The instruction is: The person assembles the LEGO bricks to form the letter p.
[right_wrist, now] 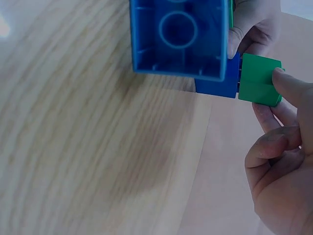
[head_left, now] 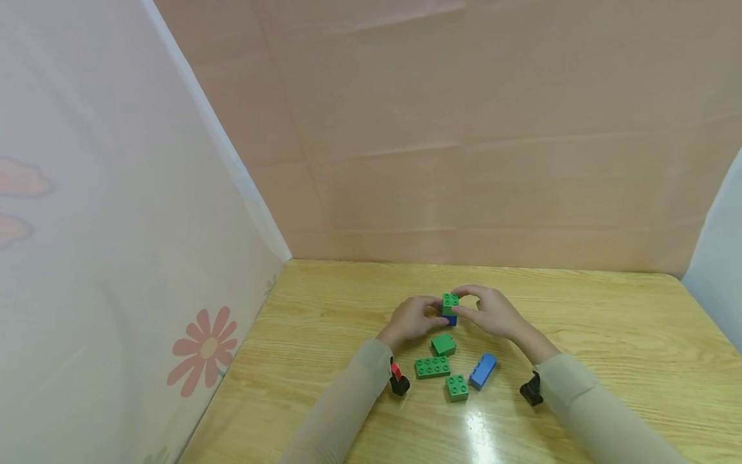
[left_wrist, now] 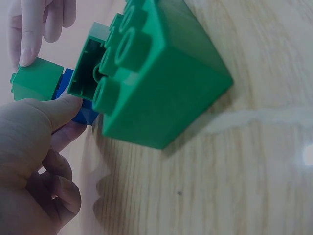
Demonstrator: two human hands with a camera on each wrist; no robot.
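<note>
In the head view, my left hand (head_left: 413, 317) holds a dark blue brick (head_left: 451, 320) between thumb and fingers at the middle of the table. My right hand (head_left: 491, 312) pinches a green two-by-two brick (head_left: 450, 301) from the right, right on top of the blue one. A thin gap shows between this green brick (right_wrist: 259, 80) and the blue brick (right_wrist: 217, 88) in the right wrist view. From the left wrist, the right thumb presses the green brick's (left_wrist: 39, 78) side, while the left thumb partly hides the blue brick (left_wrist: 87, 115).
Nearer the person lie a green brick on its side (head_left: 443, 345), a long green brick (head_left: 432, 367), a green two-by-two brick (head_left: 456, 388) and a tipped lighter blue brick (head_left: 483, 372). A patterned wall (head_left: 145, 258) borders the wooden table (head_left: 608, 335) on the left.
</note>
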